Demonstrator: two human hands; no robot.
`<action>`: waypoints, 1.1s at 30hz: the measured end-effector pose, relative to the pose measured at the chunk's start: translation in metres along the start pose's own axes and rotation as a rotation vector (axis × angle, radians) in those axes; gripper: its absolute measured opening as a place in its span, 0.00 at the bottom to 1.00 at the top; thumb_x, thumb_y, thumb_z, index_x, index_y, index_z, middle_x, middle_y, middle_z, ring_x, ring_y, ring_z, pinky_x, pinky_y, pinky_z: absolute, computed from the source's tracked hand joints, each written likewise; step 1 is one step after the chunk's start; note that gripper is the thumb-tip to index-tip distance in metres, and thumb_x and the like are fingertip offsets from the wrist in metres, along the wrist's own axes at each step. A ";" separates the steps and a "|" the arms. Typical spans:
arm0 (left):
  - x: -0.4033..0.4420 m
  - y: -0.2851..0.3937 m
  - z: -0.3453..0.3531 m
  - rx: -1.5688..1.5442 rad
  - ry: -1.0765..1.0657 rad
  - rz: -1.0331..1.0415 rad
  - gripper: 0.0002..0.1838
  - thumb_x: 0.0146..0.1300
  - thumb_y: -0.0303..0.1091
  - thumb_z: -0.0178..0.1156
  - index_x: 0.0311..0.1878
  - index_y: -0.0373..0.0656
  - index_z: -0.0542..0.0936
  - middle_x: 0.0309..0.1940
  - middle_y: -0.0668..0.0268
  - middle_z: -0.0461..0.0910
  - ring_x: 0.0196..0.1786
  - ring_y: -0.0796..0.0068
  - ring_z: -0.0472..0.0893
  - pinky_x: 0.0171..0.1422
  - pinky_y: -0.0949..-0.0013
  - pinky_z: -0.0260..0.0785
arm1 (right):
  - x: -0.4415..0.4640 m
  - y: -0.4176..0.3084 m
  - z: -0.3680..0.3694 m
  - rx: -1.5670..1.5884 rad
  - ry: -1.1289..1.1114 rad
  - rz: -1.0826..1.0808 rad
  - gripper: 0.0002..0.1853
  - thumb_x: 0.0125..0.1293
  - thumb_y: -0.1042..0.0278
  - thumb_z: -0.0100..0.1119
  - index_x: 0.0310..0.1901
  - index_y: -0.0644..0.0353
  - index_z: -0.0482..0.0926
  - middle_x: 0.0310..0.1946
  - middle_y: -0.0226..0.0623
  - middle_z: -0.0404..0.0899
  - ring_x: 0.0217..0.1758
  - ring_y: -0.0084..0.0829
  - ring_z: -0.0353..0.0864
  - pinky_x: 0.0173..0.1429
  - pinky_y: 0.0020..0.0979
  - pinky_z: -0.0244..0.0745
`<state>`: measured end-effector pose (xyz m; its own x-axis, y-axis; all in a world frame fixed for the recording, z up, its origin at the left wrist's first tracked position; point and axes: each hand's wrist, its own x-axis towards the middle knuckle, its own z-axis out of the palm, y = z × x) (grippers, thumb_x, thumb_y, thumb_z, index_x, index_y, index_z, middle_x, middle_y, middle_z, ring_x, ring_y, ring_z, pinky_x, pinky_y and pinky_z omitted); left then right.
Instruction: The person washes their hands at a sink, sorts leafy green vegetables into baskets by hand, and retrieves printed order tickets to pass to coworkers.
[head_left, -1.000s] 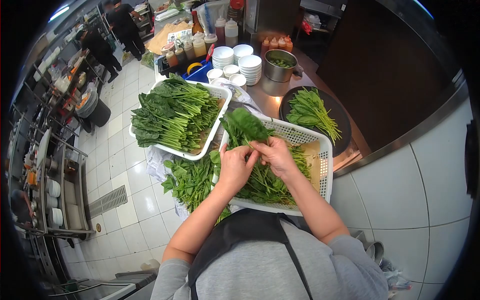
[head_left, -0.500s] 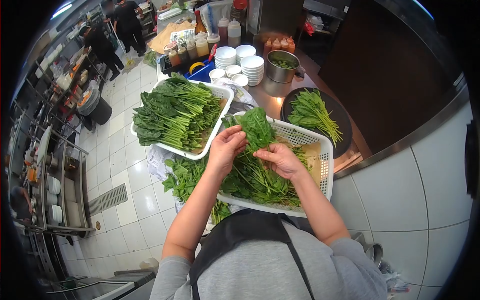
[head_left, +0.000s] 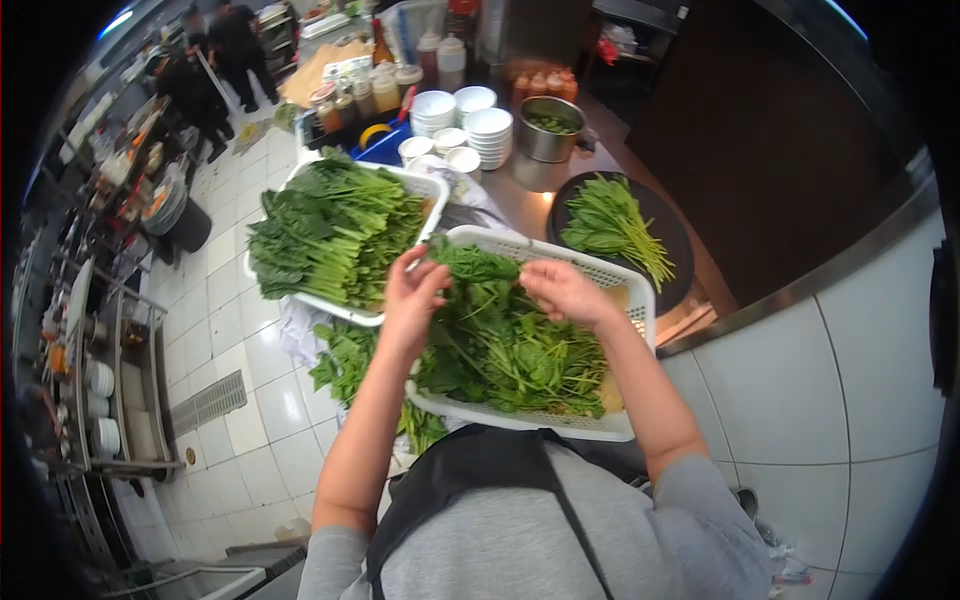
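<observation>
we look down at our two bare hands above a white perforated basket [head_left: 642, 318] heaped with leafy greens [head_left: 520, 345], their stems lying mostly toward its right side. our left hand [head_left: 411, 297] is raised at the basket's left side, fingers apart and loosely bent, with nothing visible in its grasp. our right hand [head_left: 565, 290] is over the far right part of the heap, thumb and fingertips drawn together just beside the leaves; we cannot tell whether they pinch a stem.

to the left, beyond our left hand, a second white basket [head_left: 438, 195] holds a thick row of trimmed greens [head_left: 340, 230], leaves to the left and stems to the right. more loose greens [head_left: 345, 365] lie below it, beside our left forearm. past our right hand, a smaller bunch [head_left: 610, 225] rests on a round black tray [head_left: 665, 220], its stems slanting toward us.

farther back on the counter we see a metal pot [head_left: 548, 145] with something green inside, stacked white bowls [head_left: 488, 135] and orange-red squeeze bottles [head_left: 545, 85]. we wear a black apron [head_left: 480, 460] over grey. across the tiled floor, two people in dark clothes [head_left: 235, 50] stand near the shelves.
</observation>
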<state>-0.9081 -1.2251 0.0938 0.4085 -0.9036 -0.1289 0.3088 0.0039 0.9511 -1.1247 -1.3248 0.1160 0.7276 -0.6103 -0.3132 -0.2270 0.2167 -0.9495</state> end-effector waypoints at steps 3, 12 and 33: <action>-0.011 0.013 -0.008 0.069 -0.010 0.006 0.23 0.64 0.31 0.56 0.61 0.42 0.64 0.50 0.64 0.76 0.43 0.77 0.78 0.41 0.77 0.67 | 0.003 -0.027 -0.060 -0.121 0.201 -0.041 0.13 0.70 0.61 0.49 0.50 0.58 0.72 0.25 0.20 0.67 0.19 0.12 0.60 0.20 0.16 0.57; -0.048 0.007 -0.030 0.145 -0.013 0.009 0.12 0.64 0.27 0.54 0.50 0.40 0.72 0.43 0.66 0.77 0.40 0.78 0.77 0.42 0.77 0.66 | 0.052 0.028 -0.276 -0.833 0.721 -0.100 0.16 0.63 0.60 0.51 0.47 0.61 0.79 0.35 0.42 0.80 0.40 0.36 0.79 0.46 0.37 0.73; -0.069 0.001 -0.052 0.190 -0.100 0.155 0.08 0.64 0.27 0.56 0.46 0.39 0.74 0.39 0.66 0.77 0.39 0.78 0.76 0.45 0.76 0.67 | -0.022 0.076 0.028 -0.831 0.382 -0.188 0.11 0.57 0.69 0.58 0.42 0.57 0.78 0.39 0.39 0.79 0.46 0.38 0.76 0.52 0.37 0.67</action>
<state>-0.8915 -1.1402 0.0894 0.3488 -0.9363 0.0416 0.0787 0.0735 0.9942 -1.1395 -1.2740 0.0514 0.5706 -0.8212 0.0025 -0.6248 -0.4361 -0.6476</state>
